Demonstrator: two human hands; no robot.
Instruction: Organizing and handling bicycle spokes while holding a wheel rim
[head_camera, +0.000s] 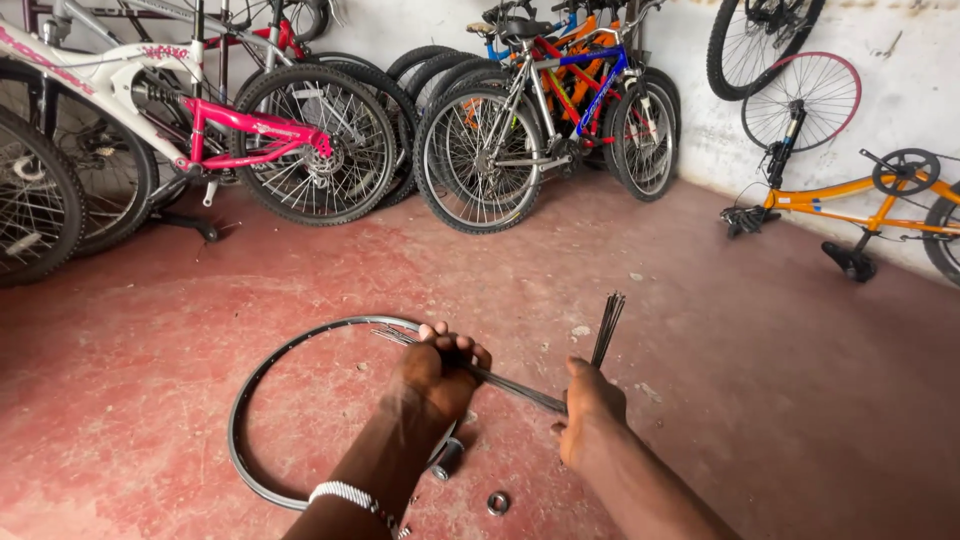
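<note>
The left hand (437, 372) is closed around a bundle of thin grey metal spokes (515, 385), which runs right to the right hand (588, 408), fisted on a second bundle of upright dark spokes (606, 328). Just beneath the left hand, a bare black metal wheel rim (250, 385) lies flat on the red concrete floor (750, 400). A small silver ring nut (497, 503) lies near the rim. A pink-and-white bicycle (250, 130) stands far left.
</note>
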